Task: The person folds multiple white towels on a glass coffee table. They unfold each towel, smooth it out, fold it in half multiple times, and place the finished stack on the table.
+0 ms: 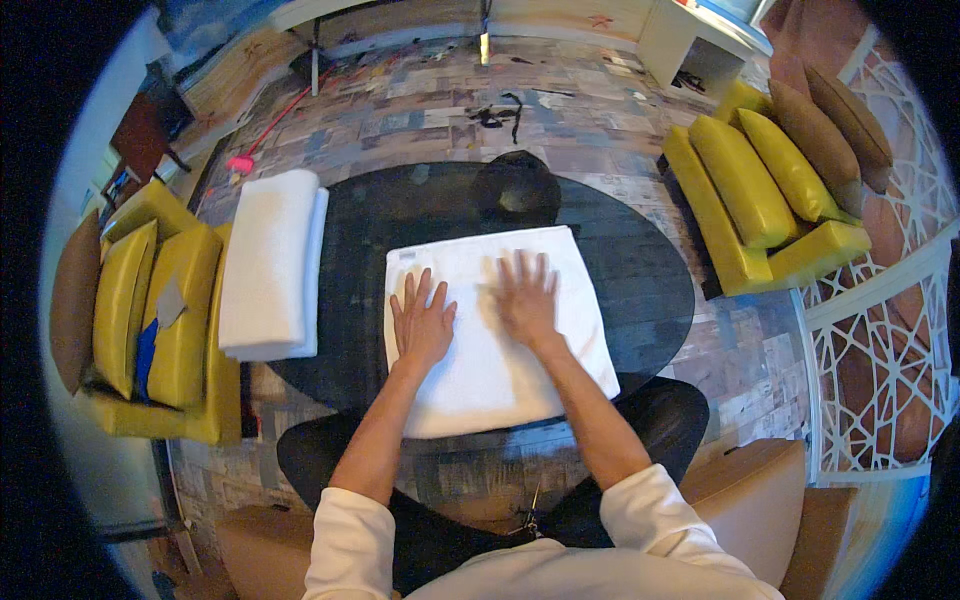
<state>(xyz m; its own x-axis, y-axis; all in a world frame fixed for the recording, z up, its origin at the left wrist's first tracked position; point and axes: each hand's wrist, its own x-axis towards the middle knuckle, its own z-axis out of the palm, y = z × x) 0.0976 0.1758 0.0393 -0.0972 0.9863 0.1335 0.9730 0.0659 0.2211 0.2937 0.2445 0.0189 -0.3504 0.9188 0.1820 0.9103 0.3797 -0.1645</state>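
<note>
A folded white cloth (480,375), perhaps a towel, lies flat on a dark oval glass table (645,247) before me. My left hand (424,319) rests on its left part, palm down with the fingers spread. Over the cloth's right part is my right hand (527,296), also palm down with fingers apart and blurred; whether it touches the cloth is unclear. Neither hand grips anything. A small tag shows at the cloth's top left corner. To the left, a thick stack of folded white cloth (266,262) sits at the table's edge.
Behind the cloth is a dark rounded object (519,187). Yellow sofas with cushions stand at left (214,337) and right (701,217). A pink long-handled tool (241,163) and a black tangled item (491,115) lie on the floor. A white lattice screen (877,390) stands at right.
</note>
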